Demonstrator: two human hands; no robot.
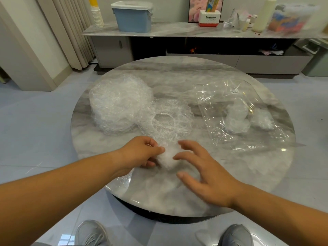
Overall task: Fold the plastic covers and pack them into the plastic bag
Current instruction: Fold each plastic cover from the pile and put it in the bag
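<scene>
Two grey shoes, left shoe and right shoe, sit on the pale tiled floor at the bottom of my feed, just short of the round marble bench. Above them both forearms reach over the near edge. My view of the left hand shows its thumb and curled fingers pinching a small crumpled plastic cover, a white bundle at the near middle of the bench. The right hand is beside that bundle with fingers spread apart and gripping nothing; it is blurred, so I cannot tell whether the fingertips touch the plastic.

Just beyond the bundle a second cover lies spread flat, its elastic ring facing up. Touching its left side is a tall stack of covers, loosely piled on the left half of the bench.

On the right half lies the clear plastic bag, flat and crinkled, with a small label near its far edge. One folded bundle shows through the film; another folded bundle lies just right of it, and I cannot tell whether that one is inside the bag.

Farther back a low cabinet carries a blue lidded box, a stack of paper cups and a red-and-white Panasonic box. Pleated curtains hang at far left.
</scene>
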